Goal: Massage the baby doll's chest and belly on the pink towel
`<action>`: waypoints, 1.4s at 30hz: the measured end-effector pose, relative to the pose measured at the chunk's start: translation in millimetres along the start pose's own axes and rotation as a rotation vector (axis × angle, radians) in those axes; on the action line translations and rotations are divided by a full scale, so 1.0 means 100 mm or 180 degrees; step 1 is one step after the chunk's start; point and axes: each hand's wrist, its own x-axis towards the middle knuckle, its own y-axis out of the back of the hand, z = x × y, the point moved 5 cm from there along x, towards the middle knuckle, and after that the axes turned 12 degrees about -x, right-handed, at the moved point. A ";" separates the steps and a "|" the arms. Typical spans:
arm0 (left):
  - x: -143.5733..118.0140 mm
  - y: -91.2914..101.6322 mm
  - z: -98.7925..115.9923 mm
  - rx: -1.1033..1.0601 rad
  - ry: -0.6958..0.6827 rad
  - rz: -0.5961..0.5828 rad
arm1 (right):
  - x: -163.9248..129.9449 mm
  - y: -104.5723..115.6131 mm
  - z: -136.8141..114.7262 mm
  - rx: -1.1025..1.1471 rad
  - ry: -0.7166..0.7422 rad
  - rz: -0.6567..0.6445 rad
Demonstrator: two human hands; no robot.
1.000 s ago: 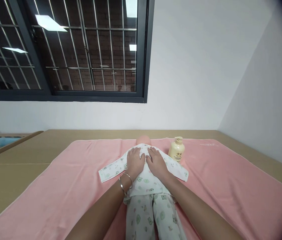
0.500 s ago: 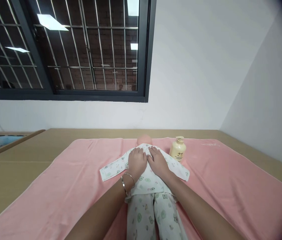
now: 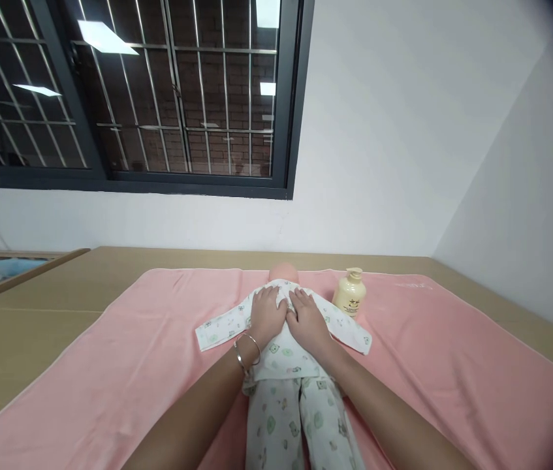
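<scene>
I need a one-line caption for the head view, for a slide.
Left hand and right hand rest flat on a dressed doll lying on a pink towel, beside a cream bottle.

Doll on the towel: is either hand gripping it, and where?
Nothing is gripped. The left hand and right hand lie flat, side by side, on the chest of the doll, pressing its printed top.

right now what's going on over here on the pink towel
A person has both hands flat on the chest of a baby doll lying face up on a pink towel. The left hand, with bangles on the wrist, and the right hand rest side by side on the doll's printed white top, whose sleeves are spread out to each side. A cream pump bottle stands upright on the towel just right of the doll's head.
</scene>
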 end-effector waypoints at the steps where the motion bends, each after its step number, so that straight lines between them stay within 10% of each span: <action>1: 0.01 -0.01 -0.03 -0.0072 0.0029 -0.0037 | -0.04 0.02 -0.05 -0.0049 -0.0004 0.0012; 8: 0.03 -0.03 -0.10 -0.0300 0.0122 -0.0033 | -0.18 0.10 -0.29 -0.0394 0.0207 0.0091; 33: -0.09 0.04 0.25 0.0673 -0.0398 -0.0012 | 0.13 -0.05 0.17 0.0152 0.0064 -0.0026; 42: -0.01 -0.04 0.00 0.0055 0.0069 0.0010 | 0.08 0.10 0.05 -0.0066 -0.0002 -0.0066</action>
